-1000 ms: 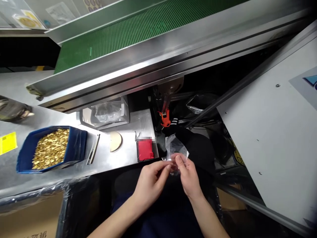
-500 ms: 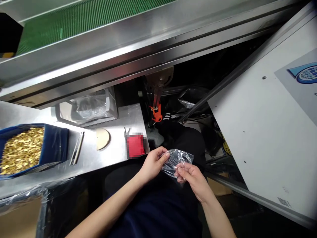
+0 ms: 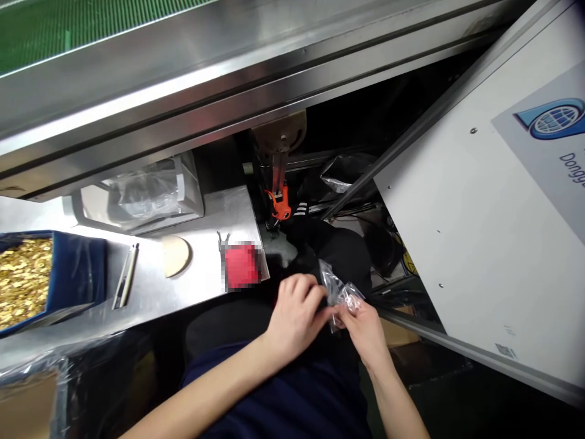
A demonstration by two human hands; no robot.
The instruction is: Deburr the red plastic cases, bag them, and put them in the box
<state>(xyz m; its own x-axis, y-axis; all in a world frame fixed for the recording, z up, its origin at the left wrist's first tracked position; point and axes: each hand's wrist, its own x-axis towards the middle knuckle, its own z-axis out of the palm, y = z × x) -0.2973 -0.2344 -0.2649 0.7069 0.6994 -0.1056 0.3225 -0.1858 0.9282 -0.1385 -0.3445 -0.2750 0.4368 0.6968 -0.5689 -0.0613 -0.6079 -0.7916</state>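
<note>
A crumpled clear plastic bag (image 3: 333, 285) is held over my lap. My right hand (image 3: 368, 329) pinches its lower right part between thumb and fingers. Against its left side is my left hand (image 3: 295, 314), with fingers curled and the thumb reaching to the bag beside the right thumb. Folds and fingers hide part of the bag, and I cannot make out anything inside it. To the left, on the metal table (image 3: 201, 268), a red item blurred by pixels (image 3: 241, 266) lies close to the edge.
A blue bin (image 3: 77, 268) of small gold-coloured pieces, a box cutter (image 3: 125, 277), a pale round disc (image 3: 176, 256) and a tray of clear bags (image 3: 189, 183) stand left. An orange air gun (image 3: 281, 205) hangs ahead. A white panel (image 3: 457, 244) slants at right; a green conveyor (image 3: 91, 24) runs behind.
The bag has gone from spread flat to bunched up. My left hand has turned knuckles up and moved toward my right hand. The view has shifted slightly to the right.
</note>
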